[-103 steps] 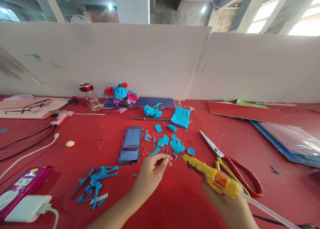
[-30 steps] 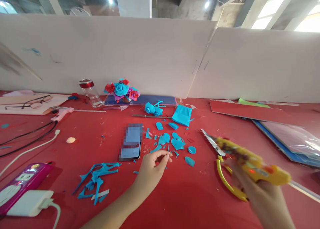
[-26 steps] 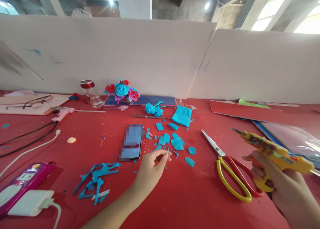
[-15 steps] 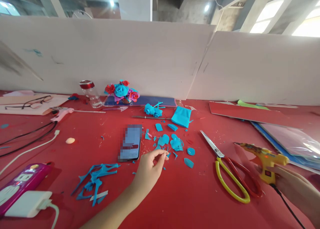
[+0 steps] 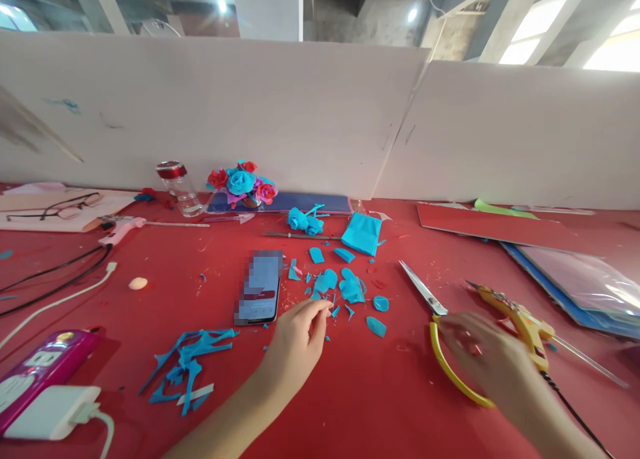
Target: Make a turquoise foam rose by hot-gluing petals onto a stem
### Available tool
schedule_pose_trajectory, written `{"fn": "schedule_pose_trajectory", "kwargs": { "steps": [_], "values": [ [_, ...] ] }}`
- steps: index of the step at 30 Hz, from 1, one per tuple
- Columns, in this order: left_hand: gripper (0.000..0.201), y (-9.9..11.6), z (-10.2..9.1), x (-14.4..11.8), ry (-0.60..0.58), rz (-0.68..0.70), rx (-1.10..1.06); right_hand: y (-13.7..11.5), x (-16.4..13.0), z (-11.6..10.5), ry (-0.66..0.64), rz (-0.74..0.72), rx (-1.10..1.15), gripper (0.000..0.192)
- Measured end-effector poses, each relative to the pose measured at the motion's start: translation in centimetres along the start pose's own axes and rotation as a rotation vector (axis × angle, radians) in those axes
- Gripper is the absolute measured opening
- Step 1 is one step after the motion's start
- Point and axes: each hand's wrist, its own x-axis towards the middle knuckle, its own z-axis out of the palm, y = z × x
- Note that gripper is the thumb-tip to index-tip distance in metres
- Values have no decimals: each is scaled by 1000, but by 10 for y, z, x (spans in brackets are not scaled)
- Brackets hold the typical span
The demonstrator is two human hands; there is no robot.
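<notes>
My left hand [image 5: 297, 332] is in a pinch just in front of the loose blue petals [image 5: 353, 287]. A thin blue sliver shows at its fingertips; what the pinch holds, if anything, is too small to make out. My right hand [image 5: 493, 359], a little blurred, is over the handles of the scissors [image 5: 437, 304], its fingers apart and partly hiding the red handle. I cannot tell whether it touches them. Just beyond this hand lies a yellow glue gun [image 5: 530, 329] on the table, a clear glue stick [image 5: 590, 360] out of its back.
A phone [image 5: 260, 289], blue scraps [image 5: 190, 359] and a power strip [image 5: 47, 362] lie leftward. Behind are blue roses [image 5: 305, 220], folded blue material [image 5: 363, 233], a flower arrangement [image 5: 243, 182] and a glass bottle [image 5: 183, 191]. A pink glue gun [image 5: 123, 231] lies farther left.
My right hand has let go of the yellow glue gun, now lying on the table, and moved left over the scissors. My left hand keeps its pinch almost in place.
</notes>
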Motion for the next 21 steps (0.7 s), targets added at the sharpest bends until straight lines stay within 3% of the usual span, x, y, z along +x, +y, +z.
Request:
{"fn": "schedule_pose_trajectory", "kwargs": {
  "steps": [2, 6, 9, 12, 16, 21],
  "values": [
    [19, -1, 0, 0, 3, 10, 4, -31, 0, 13, -214, -113, 87, 23],
    [19, -1, -1, 0, 10, 31, 11, -63, 6, 32, -370, -89, 115, 32],
    [19, 0, -1, 0, 14, 37, 26, -66, 13, 41, -436, -89, 109, 36],
    [18, 1, -2, 0, 26, 53, 35, -64, 19, 44, -501, -73, 73, 29],
    [19, 2, -3, -1, 32, 101, 61, -62, 22, 40, -556, -56, 73, 13],
    [20, 2, -2, -2, 14, 99, 98, -68, 20, 30, -577, -68, 143, 15]
  ]
}}
